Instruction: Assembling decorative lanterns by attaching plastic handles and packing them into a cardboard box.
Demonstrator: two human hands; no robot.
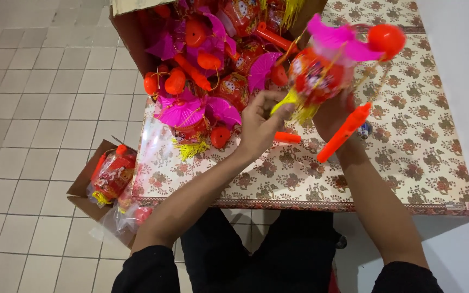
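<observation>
Fingers of my left hand (259,123) pinch the yellow tassel (294,106) under the round red plastic lantern (318,73) gripped by my right hand (332,116) — tugging might snap it, I'd judge.

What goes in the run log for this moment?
left hand: pinching yellow tassel | right hand: holding red toy lantern | orange stick dangling | cardboard box behind

Right hand (329,116) mostly hidden behind toy lantern (321,73); cardboard box (131,38) cut off.
</observation>
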